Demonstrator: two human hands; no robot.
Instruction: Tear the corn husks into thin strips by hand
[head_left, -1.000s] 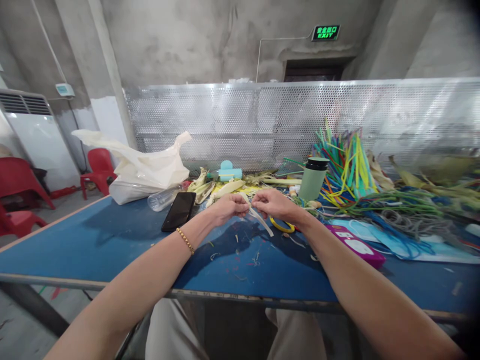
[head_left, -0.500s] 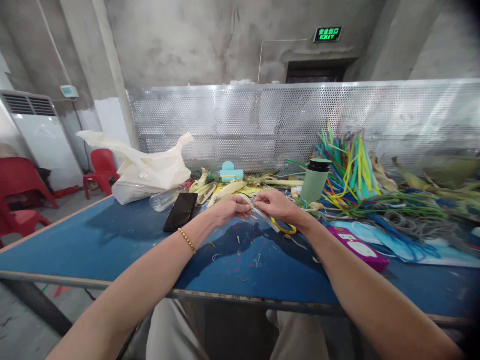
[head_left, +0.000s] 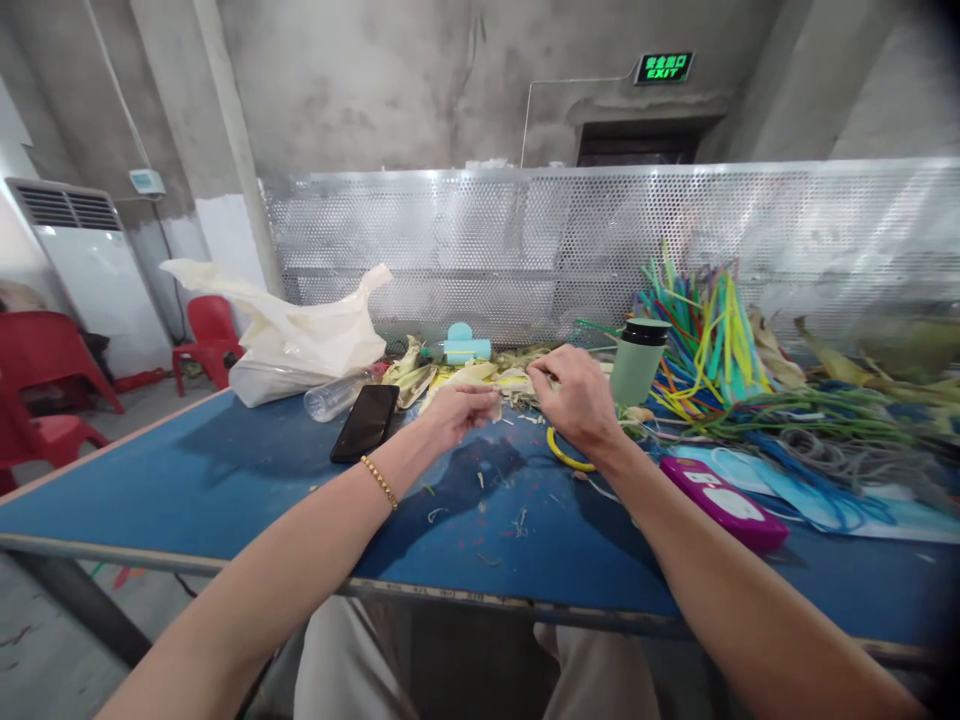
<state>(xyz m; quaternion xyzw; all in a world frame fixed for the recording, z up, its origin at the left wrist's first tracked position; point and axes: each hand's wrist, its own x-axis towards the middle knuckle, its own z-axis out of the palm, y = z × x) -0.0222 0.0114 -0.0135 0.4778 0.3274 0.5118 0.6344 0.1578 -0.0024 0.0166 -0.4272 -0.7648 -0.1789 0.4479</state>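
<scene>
My left hand (head_left: 466, 412) is closed in a pinch above the blue table (head_left: 262, 520). A small pale bit, which looks like corn husk, shows at its fingertips. My right hand (head_left: 579, 402) is raised a little to the right, fingers curled inward. What it may hold is hidden. Behind both hands lies a heap of pale corn husks (head_left: 469, 375). A yellow ring-shaped band (head_left: 568, 452) rests on the table under my right wrist. Husk shreds (head_left: 519, 520) are scattered on the tabletop between my forearms.
Left are a black phone (head_left: 365, 422), a clear plastic bottle (head_left: 330, 398) and a white plastic bag (head_left: 304, 345). Right are a green canister (head_left: 637, 365), a purple box (head_left: 724, 503), colourful strips (head_left: 720, 340) and tangled cords (head_left: 817, 450). A perforated metal screen (head_left: 465, 240) stands behind.
My hands have moved apart. The right one has risen up and to the right, and the pale strip that hung beneath it is out of sight. The left hand has hardly moved.
</scene>
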